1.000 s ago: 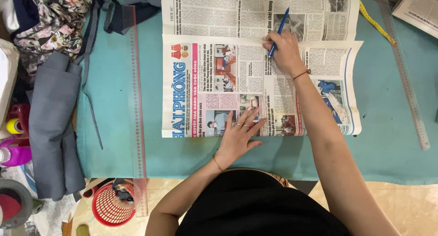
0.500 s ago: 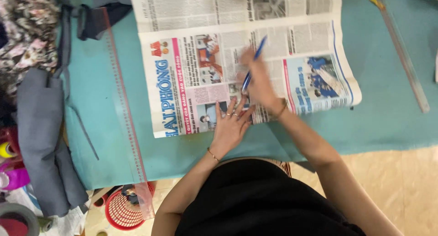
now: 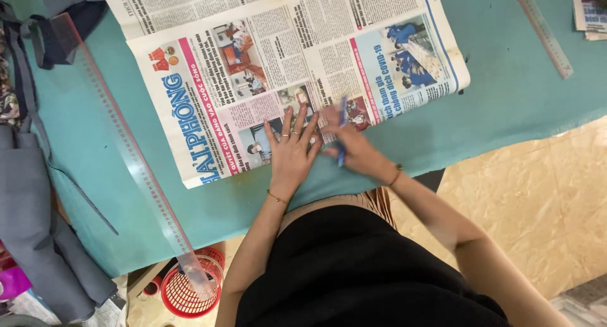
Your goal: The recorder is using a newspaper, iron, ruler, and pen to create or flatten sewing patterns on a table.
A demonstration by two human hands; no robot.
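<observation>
**Paper pinned, pen at its near edge**

While the left hand [image 3: 292, 151] lay flat and open on the newspaper [image 3: 284, 68], fingers spread and gripping nothing, it seemed placed to keep the sheet from sliding on the teal cloth [image 3: 525, 106] that covered the table. The paper sat unfolded across the middle of that cloth, its coloured front page turned toward the person and its lower edge near the table's front.

The right hand [image 3: 354, 147] was closed around a blue pen [image 3: 342, 131], held just beside the left hand with the tip down at the paper's near edge; the hand was blurred, so the exact grip could not be told. Holding the two hands side by side looked like a way to steady the sheet right where the pen met it.

A long clear ruler [image 3: 129, 156] lay diagonally at the left, reaching past the table edge above a red basket [image 3: 190, 283] on the floor. A second ruler [image 3: 542, 31] rested at the upper right, well apart. Grey fabric [image 3: 31, 219] hung at the far left.
</observation>
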